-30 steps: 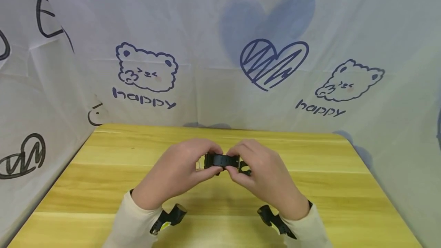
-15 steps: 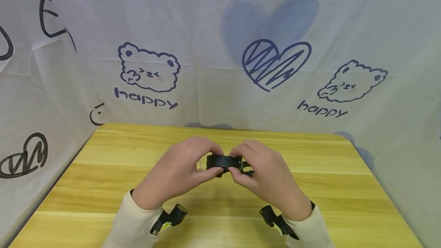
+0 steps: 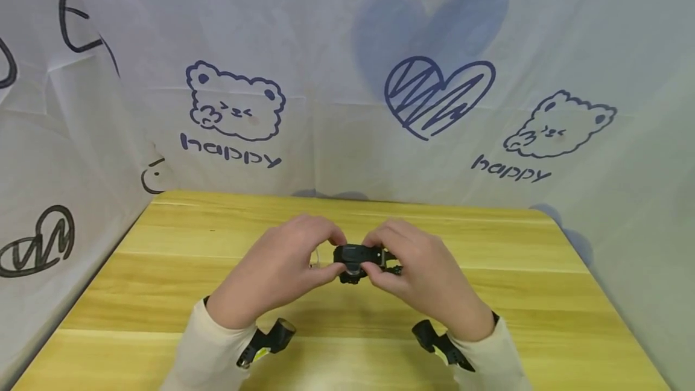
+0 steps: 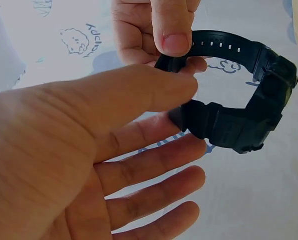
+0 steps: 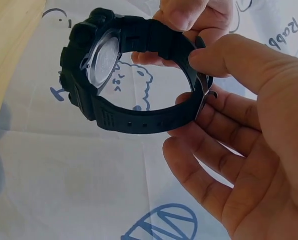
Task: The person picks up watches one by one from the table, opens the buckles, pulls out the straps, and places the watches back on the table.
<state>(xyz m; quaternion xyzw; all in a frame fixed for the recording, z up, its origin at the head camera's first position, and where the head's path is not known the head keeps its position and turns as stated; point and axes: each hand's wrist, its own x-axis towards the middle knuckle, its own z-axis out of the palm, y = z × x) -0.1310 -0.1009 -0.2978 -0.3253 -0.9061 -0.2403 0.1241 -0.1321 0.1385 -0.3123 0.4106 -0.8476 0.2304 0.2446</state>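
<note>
A black wristwatch (image 3: 355, 254) is held up in front of the body, between the two hands. My left hand (image 3: 271, 270) pinches one strap piece between thumb and forefinger, its other fingers stretched out in the left wrist view. My right hand (image 3: 420, 270) pinches the strap where the two ends overlap, beside a metal buckle (image 5: 206, 97). Closed into a loop, the strap (image 5: 144, 122) shows a row of holes. The watch case (image 5: 81, 65) sits at the loop's far side, with its round metal back facing inward; its dial is hidden.
A wood-grain table (image 3: 347, 343) lies below the hands. Behind it and at the left hang white cloths (image 3: 336, 29) with printed bears, hearts and letters. Each wrist bears a black camera mount (image 3: 268, 340) over a cream sleeve (image 3: 203, 358).
The watch has shifted slightly right and tilted, so more of its case shows below the strap in the head view. The fingertips of both hands have drawn a little apart.
</note>
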